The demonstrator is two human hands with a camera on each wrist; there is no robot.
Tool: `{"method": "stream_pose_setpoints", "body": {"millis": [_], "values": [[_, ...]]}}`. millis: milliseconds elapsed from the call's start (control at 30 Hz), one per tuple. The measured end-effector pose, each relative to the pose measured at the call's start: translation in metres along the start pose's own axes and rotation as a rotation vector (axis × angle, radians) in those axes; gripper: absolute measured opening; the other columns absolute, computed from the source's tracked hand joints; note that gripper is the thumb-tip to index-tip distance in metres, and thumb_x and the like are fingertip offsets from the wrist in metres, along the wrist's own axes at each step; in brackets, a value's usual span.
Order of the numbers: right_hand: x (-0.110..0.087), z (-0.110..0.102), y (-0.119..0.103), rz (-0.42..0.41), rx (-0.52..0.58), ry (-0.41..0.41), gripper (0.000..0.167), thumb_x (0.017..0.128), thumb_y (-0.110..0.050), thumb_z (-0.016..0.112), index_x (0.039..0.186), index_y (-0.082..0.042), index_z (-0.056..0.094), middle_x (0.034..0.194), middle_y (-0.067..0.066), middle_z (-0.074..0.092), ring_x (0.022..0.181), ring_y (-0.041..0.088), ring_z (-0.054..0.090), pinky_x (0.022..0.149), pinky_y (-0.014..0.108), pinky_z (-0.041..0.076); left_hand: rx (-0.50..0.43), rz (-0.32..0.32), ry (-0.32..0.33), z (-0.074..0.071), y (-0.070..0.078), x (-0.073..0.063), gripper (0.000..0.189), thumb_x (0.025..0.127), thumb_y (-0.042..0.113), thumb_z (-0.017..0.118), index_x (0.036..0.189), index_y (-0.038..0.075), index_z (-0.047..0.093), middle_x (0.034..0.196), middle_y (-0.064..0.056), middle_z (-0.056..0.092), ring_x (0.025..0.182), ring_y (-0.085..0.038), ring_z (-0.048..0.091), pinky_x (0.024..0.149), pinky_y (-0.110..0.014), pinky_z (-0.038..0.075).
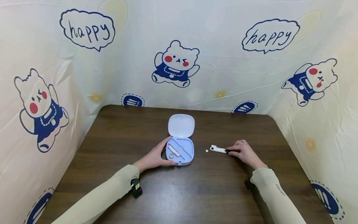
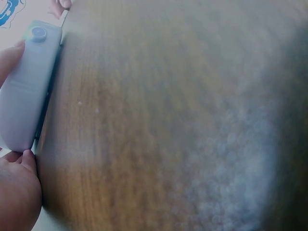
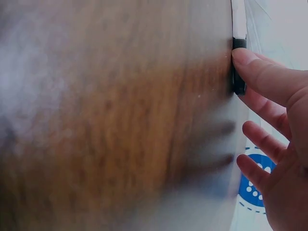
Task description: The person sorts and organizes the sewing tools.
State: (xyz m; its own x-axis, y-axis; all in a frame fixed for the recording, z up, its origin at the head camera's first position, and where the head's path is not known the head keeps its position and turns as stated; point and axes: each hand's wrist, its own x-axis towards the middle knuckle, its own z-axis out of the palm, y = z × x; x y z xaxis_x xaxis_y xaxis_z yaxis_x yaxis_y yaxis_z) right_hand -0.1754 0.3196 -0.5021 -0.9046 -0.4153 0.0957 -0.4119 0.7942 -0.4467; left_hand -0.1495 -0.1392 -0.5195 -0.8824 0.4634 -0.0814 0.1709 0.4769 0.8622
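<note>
A light-blue case [image 1: 191, 160] with its lid [image 1: 181, 125] flipped up stands on the brown table. My left hand [image 1: 153, 158] grips its left side, thumb along the front and fingers near the back corner; the left wrist view shows the case's front [image 2: 29, 91] between thumb and fingers. Inside lie a small pinkish-white stick [image 1: 174, 151] and a little ring-shaped roll [image 1: 171, 156], left of a diagonal divider. To the right, my right hand [image 1: 243, 152] pinches the black end of a slim white tool [image 1: 218, 149] between thumb and finger. The tool's exact kind is unclear.
A tiny white round piece [image 1: 207, 151] lies on the table [image 1: 179, 193] just left of the white tool. A pale curtain [image 1: 218, 68] with printed bears hangs behind the table and along both sides.
</note>
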Motion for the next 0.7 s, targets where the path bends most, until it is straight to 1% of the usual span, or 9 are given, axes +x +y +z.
{"method": "stream_pose_setpoints", "body": {"millis": [100, 233, 433, 567, 700], "values": [[-0.002, 0.0, -0.001, -0.01, -0.008, 0.006, 0.017, 0.087, -0.012, 0.085, 0.104, -0.013, 0.085, 0.082, -0.008, 0.06, 0.099, 0.026, 0.052, 0.084, 0.043, 0.041, 0.002, 0.001, 0.0, 0.0, 0.0, 0.0, 0.12, 0.078, 0.046, 0.092, 0.168, 0.027, 0.015, 0.17, -0.005, 0.025, 0.155, -0.024, 0.027, 0.124, -0.049, 0.026], [-0.004, 0.002, 0.001, -0.022, -0.021, 0.019, 0.018, 0.085, -0.012, 0.086, 0.103, -0.013, 0.085, 0.079, -0.009, 0.058, 0.099, 0.027, 0.052, 0.083, 0.042, 0.039, 0.003, 0.002, 0.0, 0.0, -0.001, 0.0, 0.119, 0.078, 0.046, 0.092, 0.168, 0.027, 0.015, 0.17, -0.005, 0.025, 0.155, -0.024, 0.027, 0.124, -0.049, 0.026], [-0.009, 0.005, 0.002, -0.034, -0.024, 0.03, 0.02, 0.083, -0.01, 0.087, 0.103, -0.014, 0.085, 0.08, -0.01, 0.059, 0.098, 0.025, 0.052, 0.084, 0.043, 0.04, 0.002, 0.0, -0.001, 0.001, 0.0, 0.0, 0.119, 0.078, 0.045, 0.092, 0.168, 0.027, 0.015, 0.17, -0.005, 0.025, 0.155, -0.023, 0.026, 0.124, -0.049, 0.026], [-0.012, 0.005, -0.001, -0.033, -0.02, 0.026, 0.019, 0.085, -0.01, 0.086, 0.104, -0.014, 0.085, 0.08, -0.011, 0.058, 0.098, 0.024, 0.052, 0.085, 0.044, 0.041, -0.001, -0.004, -0.004, 0.0, 0.0, 0.0, 0.12, 0.078, 0.046, 0.092, 0.168, 0.027, 0.015, 0.17, -0.005, 0.024, 0.155, -0.023, 0.026, 0.124, -0.049, 0.026], [-0.012, 0.005, -0.006, -0.057, -0.018, 0.04, 0.019, 0.085, -0.01, 0.086, 0.104, -0.014, 0.085, 0.079, -0.012, 0.056, 0.099, 0.025, 0.052, 0.085, 0.045, 0.041, -0.005, -0.002, -0.006, 0.0, 0.0, -0.001, 0.119, 0.078, 0.046, 0.091, 0.168, 0.026, 0.015, 0.171, -0.005, 0.024, 0.155, -0.024, 0.027, 0.124, -0.049, 0.026]]}}
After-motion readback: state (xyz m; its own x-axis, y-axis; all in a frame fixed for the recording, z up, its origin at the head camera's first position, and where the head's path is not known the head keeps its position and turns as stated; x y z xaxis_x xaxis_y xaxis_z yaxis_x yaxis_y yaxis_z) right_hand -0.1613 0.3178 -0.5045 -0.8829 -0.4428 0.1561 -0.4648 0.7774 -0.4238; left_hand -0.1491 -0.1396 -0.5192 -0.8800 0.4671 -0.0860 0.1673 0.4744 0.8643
